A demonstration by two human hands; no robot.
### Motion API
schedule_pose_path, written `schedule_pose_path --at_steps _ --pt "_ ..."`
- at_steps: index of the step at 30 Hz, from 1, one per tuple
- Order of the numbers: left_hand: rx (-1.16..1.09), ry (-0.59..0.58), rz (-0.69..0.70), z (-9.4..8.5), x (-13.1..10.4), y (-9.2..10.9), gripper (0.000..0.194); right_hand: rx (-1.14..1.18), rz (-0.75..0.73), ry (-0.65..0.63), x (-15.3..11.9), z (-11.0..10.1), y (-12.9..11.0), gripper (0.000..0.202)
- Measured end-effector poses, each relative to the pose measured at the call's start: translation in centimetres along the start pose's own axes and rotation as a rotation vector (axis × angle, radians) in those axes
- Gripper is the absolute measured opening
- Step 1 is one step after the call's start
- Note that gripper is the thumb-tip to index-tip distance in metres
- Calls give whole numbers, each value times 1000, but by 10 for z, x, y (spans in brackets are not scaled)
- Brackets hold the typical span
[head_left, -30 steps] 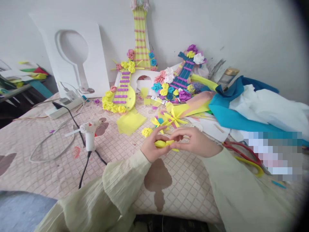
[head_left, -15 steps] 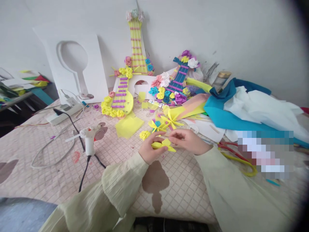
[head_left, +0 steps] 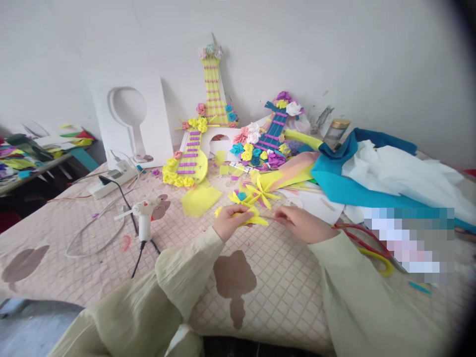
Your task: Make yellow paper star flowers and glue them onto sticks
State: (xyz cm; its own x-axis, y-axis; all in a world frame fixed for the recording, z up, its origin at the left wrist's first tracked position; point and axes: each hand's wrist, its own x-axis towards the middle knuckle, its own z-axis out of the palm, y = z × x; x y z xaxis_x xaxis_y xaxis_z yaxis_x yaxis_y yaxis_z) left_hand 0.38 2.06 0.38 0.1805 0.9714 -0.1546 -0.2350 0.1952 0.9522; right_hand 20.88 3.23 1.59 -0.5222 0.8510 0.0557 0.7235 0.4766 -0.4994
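One yellow paper piece (head_left: 260,218) juts from the pinched left fingers (head_left: 244,216); right fingers (head_left: 283,213) curled, hold unclear.

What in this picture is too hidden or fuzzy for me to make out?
All in the head view:
Part of the yellow paper piece: covered by the left hand.
Anything the right hand may pinch: too small to tell.
What lies behind the pixelated patch: masked by it.
The right sleeve: cut off by the bottom edge.
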Motion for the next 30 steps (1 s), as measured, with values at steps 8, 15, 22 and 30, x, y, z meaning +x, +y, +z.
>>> schedule_pose_path --at_steps 8,15,22,30 --pt "52 12 -17 -2 1 -13 24 271 -168 251 -3 3 -18 21" --pt "158 -151 84 -6 -3 -22 23 186 -152 173 1 20 -19 18" --pt "495 -153 296 -7 -12 -15 20 150 -89 159 1 22 -18 17" --pt "620 -89 409 -6 -12 -14 17 98 -119 225 -1 26 -24 15"
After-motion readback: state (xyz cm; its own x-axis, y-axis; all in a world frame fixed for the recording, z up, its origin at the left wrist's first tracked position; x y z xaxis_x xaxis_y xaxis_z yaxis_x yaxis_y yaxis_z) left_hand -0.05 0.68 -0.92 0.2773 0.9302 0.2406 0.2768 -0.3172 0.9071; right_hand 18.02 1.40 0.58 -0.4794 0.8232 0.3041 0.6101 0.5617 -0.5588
